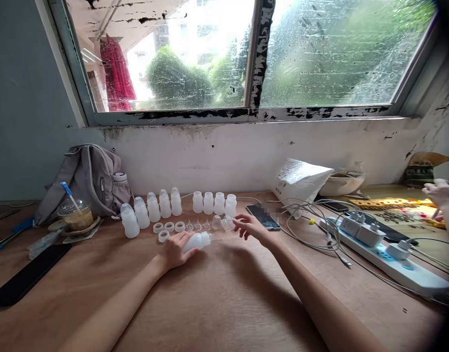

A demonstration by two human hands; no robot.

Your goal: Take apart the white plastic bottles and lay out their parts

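Note:
My left hand [176,252] is wrapped round a white bottle [196,241] that lies tilted with its neck to the right. At a clear cap [228,224] my right hand [249,228] has its fingertips closed on the cap's right side. Another clear cap [216,223] stands just left of it. White rings [169,227] and clear nipples [198,225] sit in a row beyond my left hand. Several capped bottles [153,207] stand at the back left, and several open bottles [208,203] stand right of them.
A phone [263,216], loose cables [305,237] and a power strip [389,259] lie to the right. At the left are a drink cup [76,215], a backpack [96,181] and a black tablet-like object [28,276]. Another person's hand [442,193] shows at the right edge.

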